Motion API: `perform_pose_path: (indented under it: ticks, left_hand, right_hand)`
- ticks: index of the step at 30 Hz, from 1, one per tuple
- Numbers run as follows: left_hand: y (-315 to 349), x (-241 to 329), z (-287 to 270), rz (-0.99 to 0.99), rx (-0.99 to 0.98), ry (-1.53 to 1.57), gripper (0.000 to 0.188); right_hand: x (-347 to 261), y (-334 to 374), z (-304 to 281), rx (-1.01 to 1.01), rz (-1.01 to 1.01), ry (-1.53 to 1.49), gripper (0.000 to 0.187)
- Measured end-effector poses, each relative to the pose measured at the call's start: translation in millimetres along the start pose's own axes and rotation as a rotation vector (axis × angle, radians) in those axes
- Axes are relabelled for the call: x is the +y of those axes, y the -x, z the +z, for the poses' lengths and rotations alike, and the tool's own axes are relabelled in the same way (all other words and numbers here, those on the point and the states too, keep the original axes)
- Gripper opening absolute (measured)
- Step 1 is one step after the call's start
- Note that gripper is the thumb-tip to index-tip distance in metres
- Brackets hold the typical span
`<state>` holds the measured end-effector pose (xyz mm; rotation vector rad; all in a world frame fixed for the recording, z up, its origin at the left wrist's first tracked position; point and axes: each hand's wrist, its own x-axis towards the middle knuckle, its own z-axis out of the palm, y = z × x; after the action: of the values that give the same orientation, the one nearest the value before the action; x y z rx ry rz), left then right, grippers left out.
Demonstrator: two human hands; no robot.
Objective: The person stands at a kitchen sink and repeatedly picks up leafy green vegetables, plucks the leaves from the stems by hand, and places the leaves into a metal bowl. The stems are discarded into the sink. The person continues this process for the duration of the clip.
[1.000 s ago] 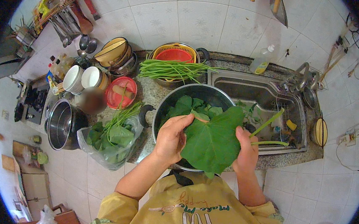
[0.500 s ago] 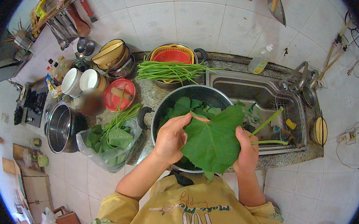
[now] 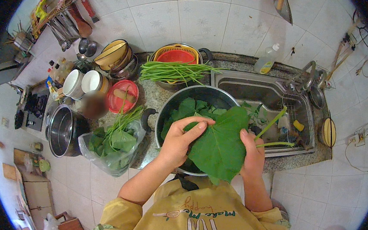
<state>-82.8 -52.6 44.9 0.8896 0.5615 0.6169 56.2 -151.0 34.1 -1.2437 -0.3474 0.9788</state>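
Observation:
Over a large metal pot (image 3: 215,98), a broad green leaf (image 3: 219,150) is spread between my two hands. My left hand (image 3: 176,144) is closed, thumb and finger pinching the leaf's upper left edge. The leaf's right edge is gripped by my right hand (image 3: 253,157), from which pale green stalks (image 3: 274,144) stick out to the right. More leaves (image 3: 189,109) lie inside the pot, partly hidden behind my left hand. A clear plastic bag (image 3: 115,166) of leafy stems sits left of the pot. Behind it, a bundle of peeled-looking green stalks (image 3: 174,73) rests across a colander.
A steel sink (image 3: 264,81) with a faucet (image 3: 310,75) and yellow sponge (image 3: 297,125) is at right. On the left stand an empty dark pot (image 3: 61,131), white bowls (image 3: 73,82), stacked yellow bowls (image 3: 111,55) and a red basin (image 3: 116,106). A soap bottle (image 3: 266,59) stands behind the sink.
My left thumb and fingers have shifted slightly right along the leaf's upper edge, and the leaf has tilted a little. My right hand stays nearly in place.

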Motion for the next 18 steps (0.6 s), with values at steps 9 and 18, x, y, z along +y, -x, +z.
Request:
perform_pose_path:
  ticks: [9, 18]
  left_hand:
    - [1, -1, -7, 0.128, -0.134, -0.556, 0.016]
    - [0, -5, -11, -0.065, -0.189, -0.594, 0.013]
  right_hand:
    - [0, -12, -11, 0.053, 0.107, -0.065, 0.028]
    - [-5, -9, -9, -0.046, 0.147, -0.074, 0.025]
